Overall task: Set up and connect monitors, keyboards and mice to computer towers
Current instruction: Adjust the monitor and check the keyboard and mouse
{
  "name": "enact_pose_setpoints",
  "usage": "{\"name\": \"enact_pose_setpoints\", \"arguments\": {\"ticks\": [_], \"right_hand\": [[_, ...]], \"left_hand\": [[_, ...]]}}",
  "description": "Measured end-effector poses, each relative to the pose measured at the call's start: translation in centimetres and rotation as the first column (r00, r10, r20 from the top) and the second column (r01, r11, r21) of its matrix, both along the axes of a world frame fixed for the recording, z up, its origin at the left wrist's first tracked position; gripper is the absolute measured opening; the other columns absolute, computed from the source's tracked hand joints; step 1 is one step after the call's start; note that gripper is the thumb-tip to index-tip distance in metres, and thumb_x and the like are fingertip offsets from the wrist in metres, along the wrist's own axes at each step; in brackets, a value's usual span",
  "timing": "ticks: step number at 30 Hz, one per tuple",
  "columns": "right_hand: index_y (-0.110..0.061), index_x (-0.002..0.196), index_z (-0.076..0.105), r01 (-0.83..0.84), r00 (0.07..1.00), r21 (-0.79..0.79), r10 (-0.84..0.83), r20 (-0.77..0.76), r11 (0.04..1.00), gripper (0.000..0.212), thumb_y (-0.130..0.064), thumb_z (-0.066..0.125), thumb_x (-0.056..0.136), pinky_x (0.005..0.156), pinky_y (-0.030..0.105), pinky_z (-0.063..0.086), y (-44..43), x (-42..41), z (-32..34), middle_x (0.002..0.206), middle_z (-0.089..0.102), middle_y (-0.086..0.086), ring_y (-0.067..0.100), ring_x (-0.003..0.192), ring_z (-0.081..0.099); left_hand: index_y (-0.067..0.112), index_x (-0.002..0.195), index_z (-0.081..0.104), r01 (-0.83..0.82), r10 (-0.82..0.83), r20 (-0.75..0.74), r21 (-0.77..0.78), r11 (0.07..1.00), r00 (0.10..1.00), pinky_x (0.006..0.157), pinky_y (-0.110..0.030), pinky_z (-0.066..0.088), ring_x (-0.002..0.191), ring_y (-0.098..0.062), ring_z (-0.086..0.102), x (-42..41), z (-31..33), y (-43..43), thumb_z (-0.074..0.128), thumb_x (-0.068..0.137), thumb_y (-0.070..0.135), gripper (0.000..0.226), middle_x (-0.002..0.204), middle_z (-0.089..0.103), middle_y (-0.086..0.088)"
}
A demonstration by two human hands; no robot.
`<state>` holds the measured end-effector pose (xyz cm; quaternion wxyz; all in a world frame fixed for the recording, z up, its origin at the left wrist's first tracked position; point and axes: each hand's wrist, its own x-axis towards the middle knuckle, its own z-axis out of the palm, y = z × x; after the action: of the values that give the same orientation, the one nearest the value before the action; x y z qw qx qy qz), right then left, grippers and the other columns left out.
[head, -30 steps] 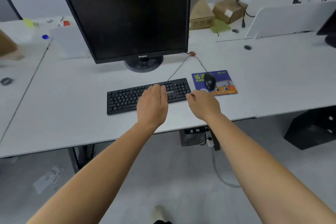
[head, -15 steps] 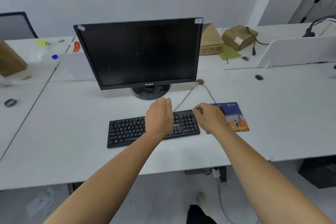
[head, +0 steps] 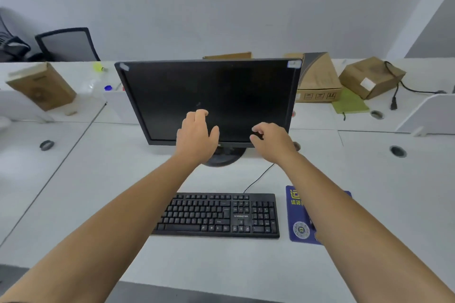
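Roughly mid-setup, by my read. Desk point(head: 98, 204): monitor point(head: 209, 96) upright on its stand at the back centre, screen dark. Keyboard point(head: 216, 216) is square in front of it, with the mouse pad point(head: 298, 219) just beside it on the right. Mouse itself is hidden under the right forearm. No tower in view, so I can't confirm any connections.

Left hand point(head: 197, 138) is relaxed with fingers loosely spread, holding nothing, in front of the lower screen. Right hand point(head: 273, 141) has fingers half curled around nothing, at the lower-right bezel. Can't tell if either touches the monitor. Thin cable point(head: 258, 178) runs from the keyboard's back edge toward the stand, end unseen.

Left to do: power and signal check, probably squaring the screen.

Writing: yellow Chinese characters on the pad, partly covered. Keyboard logo possibly "U MONSTER", blurry. Monitor badge is hidden behind the left hand.
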<state>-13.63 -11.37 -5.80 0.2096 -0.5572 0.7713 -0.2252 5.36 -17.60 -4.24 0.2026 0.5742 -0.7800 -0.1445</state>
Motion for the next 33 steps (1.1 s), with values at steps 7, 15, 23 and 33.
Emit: {"name": "enact_pose_setpoints", "arguments": {"ticks": [7, 15, 23, 33], "right_hand": [[-0.026, 0.147, 0.040, 0.022, 0.978, -0.195, -0.061, -0.200, 0.981, 0.064, -0.033, 0.070, 0.091, 0.111, 0.043, 0.039, -7.9, -0.2, 4.0, 0.157, 0.030, 0.003, 0.026, 0.144, 0.032], [-0.020, 0.158, 0.011, 0.129, 0.878, -0.041, -0.133, -0.459, 0.991, 0.099, -0.045, 0.072, 0.085, 0.119, 0.053, 0.017, -13.8, 0.1, 6.7, 0.165, 0.006, 0.009, 0.033, 0.152, 0.001], [-0.022, 0.156, 0.016, 0.100, 0.839, 0.016, -0.076, -0.540, 0.995, 0.104, -0.058, 0.074, 0.077, 0.120, 0.055, 0.012, -14.4, -2.3, 6.9, 0.158, 0.021, 0.009, 0.031, 0.148, 0.013], [-0.014, 0.136, 0.038, 0.098, 0.836, 0.098, -0.028, -0.549, 0.990, 0.098, -0.054, 0.089, 0.062, 0.110, 0.047, 0.030, -15.5, -5.2, 8.2, 0.130, 0.050, 0.011, 0.033, 0.125, 0.044]], "left_hand": [[0.017, 0.156, 0.011, 0.085, -0.059, 0.259, -0.090, 0.992, 0.964, 0.116, -0.056, 0.024, 0.148, -0.036, 0.015, 2.5, 3.6, -10.3, 0.059, 0.094, 0.041, 0.081, 0.162, 0.012, -0.014], [0.016, 0.157, 0.011, 0.269, -0.198, 0.460, -0.093, 0.959, 0.865, 0.120, -0.062, 0.003, 0.150, -0.036, 0.014, 5.4, 5.4, -22.3, 0.031, 0.086, 0.080, 0.098, 0.160, 0.022, -0.018], [0.011, 0.115, 0.060, 0.159, -0.097, 0.418, -0.115, 0.980, 0.903, 0.105, -0.063, 0.032, 0.114, -0.041, 0.052, 2.6, 5.2, -23.5, 0.017, 0.078, 0.086, 0.094, 0.120, 0.057, -0.015], [0.012, 0.114, 0.061, 0.123, -0.035, 0.360, -0.224, 0.967, 0.932, 0.101, -0.054, 0.033, 0.112, -0.036, 0.052, -0.3, 4.3, -20.5, 0.027, 0.088, 0.079, 0.080, 0.117, 0.058, -0.013]]}}
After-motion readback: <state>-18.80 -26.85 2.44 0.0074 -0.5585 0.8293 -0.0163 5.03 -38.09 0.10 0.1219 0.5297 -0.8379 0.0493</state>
